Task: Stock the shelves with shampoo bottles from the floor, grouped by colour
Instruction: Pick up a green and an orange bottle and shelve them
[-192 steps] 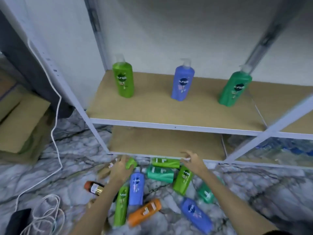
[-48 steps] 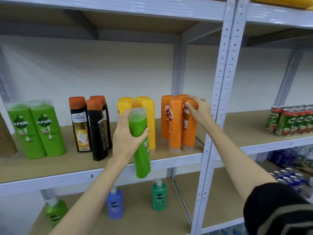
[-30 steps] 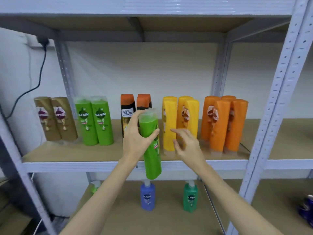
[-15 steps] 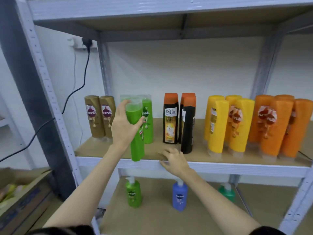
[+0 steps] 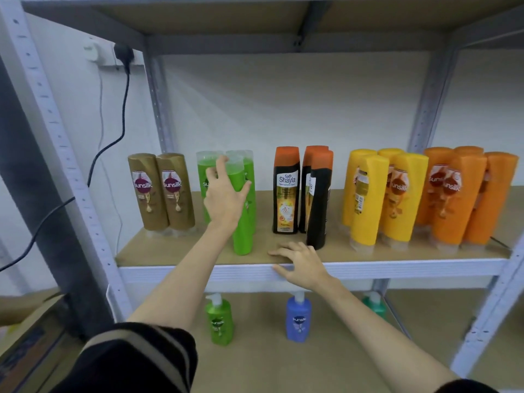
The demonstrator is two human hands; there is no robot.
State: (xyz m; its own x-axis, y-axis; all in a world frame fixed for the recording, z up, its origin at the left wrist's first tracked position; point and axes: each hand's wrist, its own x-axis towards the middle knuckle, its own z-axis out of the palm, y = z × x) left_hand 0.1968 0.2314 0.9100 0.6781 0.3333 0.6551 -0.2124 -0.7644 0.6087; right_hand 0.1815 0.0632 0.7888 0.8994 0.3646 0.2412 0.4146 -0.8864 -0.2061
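Observation:
My left hand grips a light green shampoo bottle near its top; the bottle's base rests on the wooden shelf, in front of two other light green bottles. My right hand lies flat on the shelf's front edge, fingers spread, holding nothing. Along the shelf stand grouped bottles: two brown, three black with orange caps, several yellow and several orange.
On the shelf below stand pump bottles: light green, blue and dark green. Grey metal uprights frame the bay. A black cable hangs from a wall socket at the left. A cardboard box sits at lower left.
My left hand carried the green bottle left and forward and set its base down on the shelf in front of the green pair. My right hand stays on the shelf's edge.

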